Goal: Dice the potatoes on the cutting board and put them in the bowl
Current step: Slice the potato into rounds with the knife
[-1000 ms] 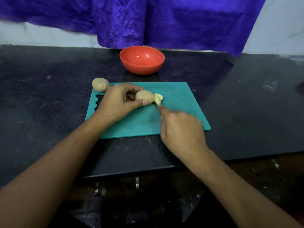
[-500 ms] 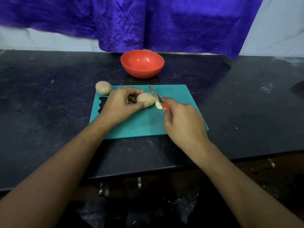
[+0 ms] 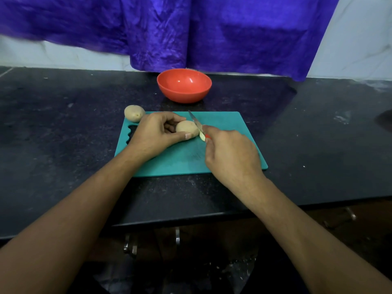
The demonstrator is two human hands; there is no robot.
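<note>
A teal cutting board (image 3: 224, 126) lies on the black counter. My left hand (image 3: 156, 133) grips a tan potato (image 3: 186, 127) on the board, thumb along its near side. My right hand (image 3: 230, 159) holds a knife (image 3: 196, 123) with a red handle; the blade stands against the potato's right end. A pale cut slice (image 3: 202, 136) lies just under the blade, partly hidden by my fingers. A second whole potato (image 3: 134, 113) sits at the board's far left corner. The red bowl (image 3: 184, 85) stands behind the board; nothing shows inside it.
The black stone counter (image 3: 318, 134) stretches to both sides. A purple cloth (image 3: 191, 30) hangs over the white wall behind the bowl. The board's cut-out handle (image 3: 131, 134) is at its left end. The counter's front edge runs under my forearms.
A second ago the blade was hidden behind my right hand; it has since come up and now stands against the potato's right end. The camera view shifted down slightly. My left hand kept its hold.
</note>
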